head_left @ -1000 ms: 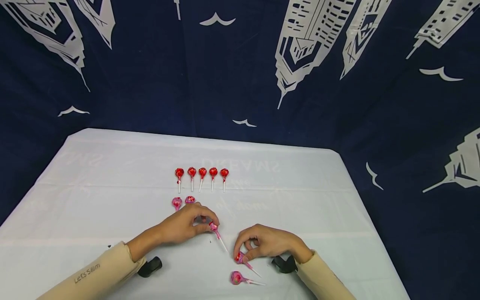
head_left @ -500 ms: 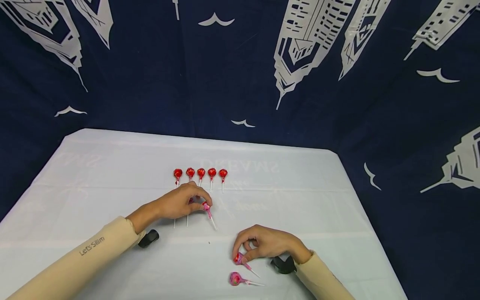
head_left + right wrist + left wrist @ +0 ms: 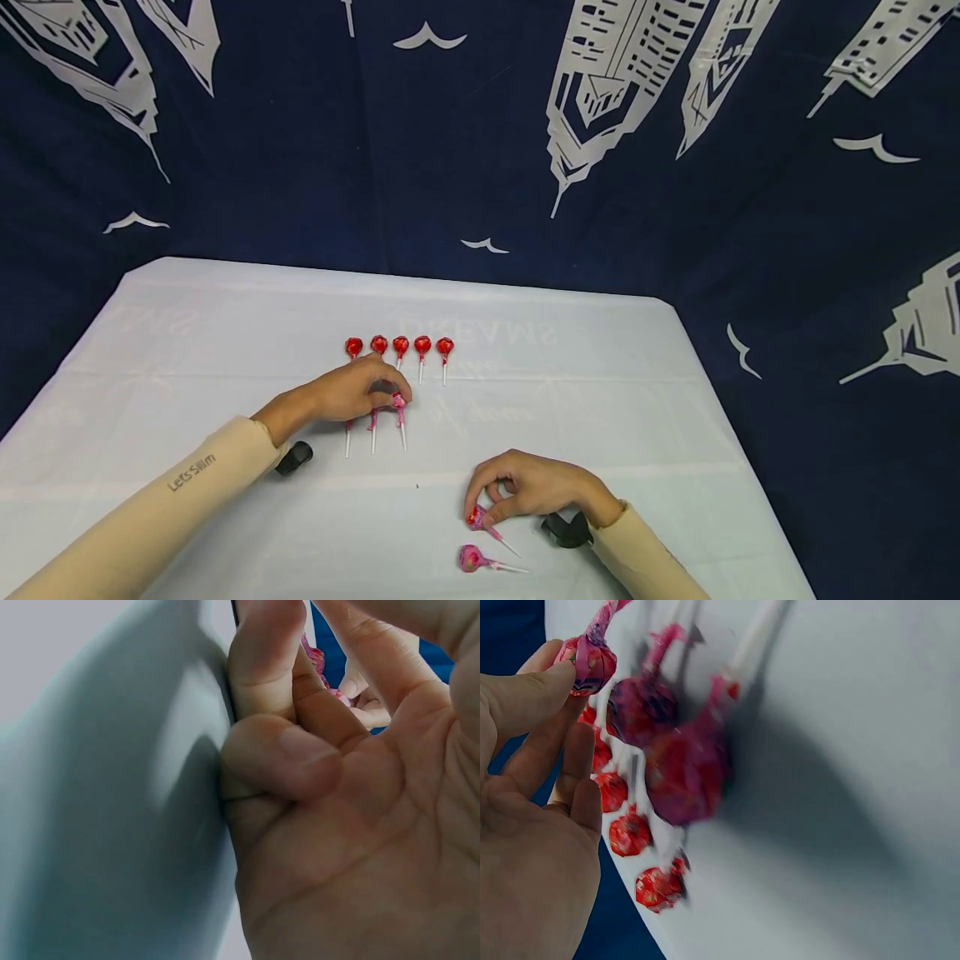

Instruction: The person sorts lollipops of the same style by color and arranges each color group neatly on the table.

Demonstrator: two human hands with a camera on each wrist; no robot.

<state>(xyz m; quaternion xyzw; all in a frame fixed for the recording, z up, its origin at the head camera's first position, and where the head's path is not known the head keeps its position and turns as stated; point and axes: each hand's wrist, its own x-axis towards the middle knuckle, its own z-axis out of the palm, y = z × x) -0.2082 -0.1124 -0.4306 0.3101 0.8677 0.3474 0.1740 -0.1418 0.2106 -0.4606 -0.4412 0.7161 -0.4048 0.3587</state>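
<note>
My left hand (image 3: 347,392) pinches a pink-wrapped lollipop (image 3: 400,402) by its head, between thumb and fingers, stick toward me. Two more pink lollipops lie just left of it; the hand hides their heads from the head camera, while the left wrist view shows one pink lollipop (image 3: 686,776) close up. Above them runs a row of several red lollipops (image 3: 445,346), partly covered by the hand. At the lower right, my right hand (image 3: 528,485) pinches the head of another pink lollipop (image 3: 477,518) at the table. Below it lies a loose pink lollipop (image 3: 470,558).
A white cloth (image 3: 600,375) covers the table. Behind the far edge hangs a dark blue fabric (image 3: 300,167) with white building and bird prints. Each wrist carries a black device, such as the left wrist camera (image 3: 295,458). A tiny dark speck lies mid-table.
My left hand has carried its pink lollipop up and left to the end of the pink row, and its stick has turned nearly straight toward me. The right hand has stayed put.
</note>
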